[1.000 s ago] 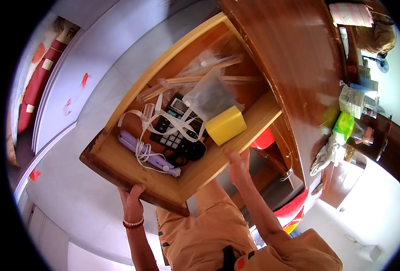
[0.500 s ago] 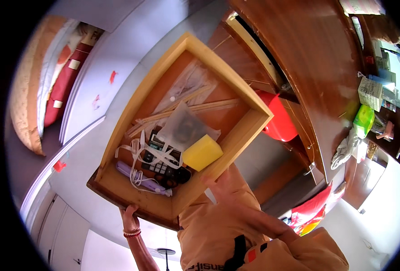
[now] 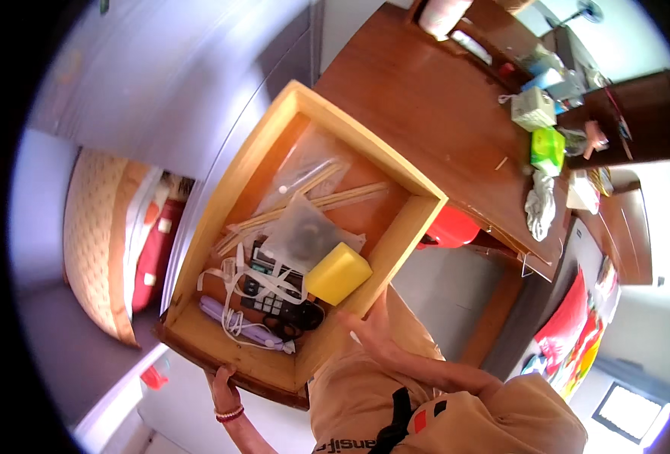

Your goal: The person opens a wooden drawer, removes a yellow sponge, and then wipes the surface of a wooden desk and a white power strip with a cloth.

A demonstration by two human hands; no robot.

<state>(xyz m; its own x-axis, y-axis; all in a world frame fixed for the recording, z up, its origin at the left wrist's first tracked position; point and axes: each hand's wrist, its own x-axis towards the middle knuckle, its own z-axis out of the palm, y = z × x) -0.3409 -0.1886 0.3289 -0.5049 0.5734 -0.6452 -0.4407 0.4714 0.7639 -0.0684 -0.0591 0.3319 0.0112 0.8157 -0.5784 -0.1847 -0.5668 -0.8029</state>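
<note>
Both my hands carry a wooden drawer [image 3: 418,227] with pale walls, a reddish-brown bottom and a dark front panel. The fingers of my left hand [image 3: 224,384] wrap over the front panel's edge. My right hand [image 3: 370,324] grips the near side wall, its fingers partly hidden. Inside lie a yellow sponge-like block [image 3: 339,274], a translucent bag [image 3: 301,234] with something dark in it, thin wooden sticks [image 3: 350,195] and a clear plastic sleeve [image 3: 316,155]. Beside them are a purple stick-shaped appliance [image 3: 237,321], a white strap [image 3: 278,286], a dark keypad device [image 3: 263,299] and dark glasses [image 3: 280,327].
A brown desk [image 3: 433,106] stands beyond the drawer, with a green pack [image 3: 548,150], a white cloth [image 3: 539,204] and a tissue box [image 3: 533,110] on it. Below its edge is a red stool-like object [image 3: 452,228]. Bedding [image 3: 100,242] is at left, a red cloth [image 3: 566,318] at right.
My view has swung round, so the desk and bedding appear shifted and turned. The drawer stays in both hands, now overlapping the desk's near edge and hiding the opening seen under the desktop before.
</note>
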